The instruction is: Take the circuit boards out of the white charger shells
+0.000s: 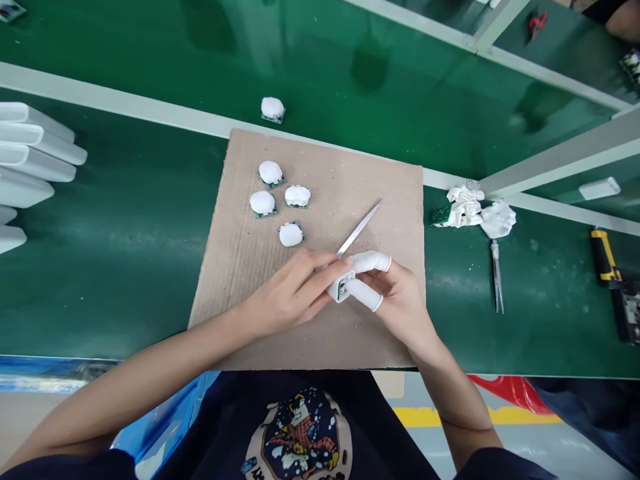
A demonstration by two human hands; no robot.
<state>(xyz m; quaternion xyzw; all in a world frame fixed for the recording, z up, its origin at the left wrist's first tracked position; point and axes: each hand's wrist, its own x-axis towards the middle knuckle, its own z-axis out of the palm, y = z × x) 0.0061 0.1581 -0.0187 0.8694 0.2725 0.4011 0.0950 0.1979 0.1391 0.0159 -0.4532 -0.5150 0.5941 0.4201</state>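
Note:
Over the brown cardboard sheet [250,267], a small white housing [340,288] with a green board inside its open end is held between both hands. The fingers of my left hand [293,290] are closed around its left side. My right hand [395,293], with white covers on thumb and forefinger, pinches at the open end. A pointed metal blade or tweezers [359,230] lies just above the hands. Four small green boards with white domes lie at the upper left of the cardboard, one of them [291,234] nearest my left hand.
Another domed board [273,109] sits behind the cardboard. White housings [37,157] are stacked at the far left. To the right are crumpled white covers [465,207], metal tweezers [497,280] and a yellow-black tool [605,257]. A metal rail [150,115] crosses behind.

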